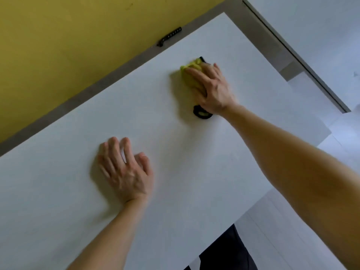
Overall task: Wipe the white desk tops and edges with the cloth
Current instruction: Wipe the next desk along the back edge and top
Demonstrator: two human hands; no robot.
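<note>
Cloth [190, 67], yellow with black trim, lies bunched on the far part of the white desk [194, 172], pressed under the right hand's [211, 89] flat fingers; the left hand [126, 170] rests flat on the desktop, fingers spread and relaxed

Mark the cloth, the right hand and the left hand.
cloth [191, 64]: head view, on the yellow fold beyond the fingertips.
right hand [211, 90]: head view, on the back of the hand.
left hand [126, 172]: head view, on the back of the hand.

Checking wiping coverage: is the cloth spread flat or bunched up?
Bunched: a small yellow wad of cloth shows under the right hand.
</note>
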